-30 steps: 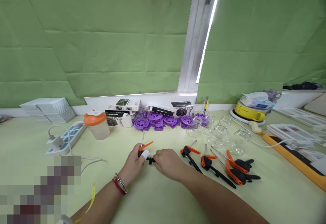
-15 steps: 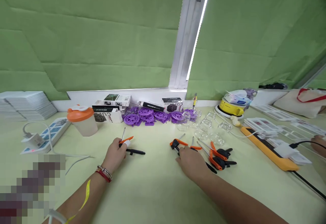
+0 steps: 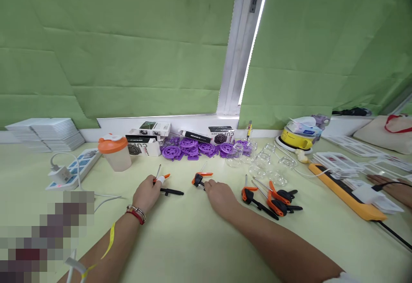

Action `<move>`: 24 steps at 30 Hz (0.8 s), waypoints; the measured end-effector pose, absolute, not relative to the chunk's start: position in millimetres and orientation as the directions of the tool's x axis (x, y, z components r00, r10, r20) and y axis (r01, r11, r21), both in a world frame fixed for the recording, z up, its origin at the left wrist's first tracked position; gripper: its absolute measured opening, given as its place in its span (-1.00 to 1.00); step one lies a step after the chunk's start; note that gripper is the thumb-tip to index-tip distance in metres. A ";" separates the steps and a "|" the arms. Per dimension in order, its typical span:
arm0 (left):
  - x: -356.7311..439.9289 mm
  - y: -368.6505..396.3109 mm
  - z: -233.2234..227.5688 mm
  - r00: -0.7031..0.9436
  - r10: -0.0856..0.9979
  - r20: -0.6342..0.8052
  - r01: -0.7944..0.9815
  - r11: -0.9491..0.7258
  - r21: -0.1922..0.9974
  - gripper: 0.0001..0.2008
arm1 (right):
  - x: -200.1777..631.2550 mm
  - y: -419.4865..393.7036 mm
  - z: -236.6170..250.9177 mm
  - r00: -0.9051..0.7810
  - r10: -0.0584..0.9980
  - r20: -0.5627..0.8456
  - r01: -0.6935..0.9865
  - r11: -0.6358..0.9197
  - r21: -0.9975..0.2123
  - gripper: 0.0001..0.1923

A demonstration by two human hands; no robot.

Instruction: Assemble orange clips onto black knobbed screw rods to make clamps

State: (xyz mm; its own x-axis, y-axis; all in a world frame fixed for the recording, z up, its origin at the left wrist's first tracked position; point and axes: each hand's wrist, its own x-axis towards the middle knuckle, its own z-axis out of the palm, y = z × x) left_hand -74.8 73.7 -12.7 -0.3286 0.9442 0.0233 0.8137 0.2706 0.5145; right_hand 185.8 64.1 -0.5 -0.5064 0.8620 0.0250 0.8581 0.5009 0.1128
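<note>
Clamps of orange and black plastic occupy both hands on the pale green table (image 3: 193,240). The left hand (image 3: 145,194) is closed around one small clamp (image 3: 165,184) at its head, the steel bar poking up beyond the fingers and the black handle lying toward the right hand. Just right of it, the right hand (image 3: 220,195) pinches a second clamp (image 3: 200,178) by its black body, fingertips together on it, orange lever on top. Further right lies a loose heap of clamps (image 3: 272,197), near that forearm. These tools look light, stiff and slightly slick; the black body probably offers the surest hold.
</note>
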 end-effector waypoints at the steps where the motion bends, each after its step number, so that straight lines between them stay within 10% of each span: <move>1: -76.5 74.8 -12.7 -0.335 0.942 0.027 0.814 0.275 0.511 -0.68 | 179.9 66.2 -2.7 -0.551 0.834 0.039 0.830 0.543 0.126 -0.68; 24: -125.1 96.9 -21.5 -0.568 0.813 0.127 0.753 0.451 0.479 -0.41 | 56.3 119.4 -11.6 -0.719 0.674 0.167 0.688 0.725 0.037 -0.73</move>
State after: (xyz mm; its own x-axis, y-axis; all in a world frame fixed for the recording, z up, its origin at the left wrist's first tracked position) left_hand -125.1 96.9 -21.5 -0.5684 0.8129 0.1272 0.7527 0.4513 0.4795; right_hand 56.3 119.4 -11.6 -0.7194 0.6743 0.1667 0.6880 0.7248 0.0374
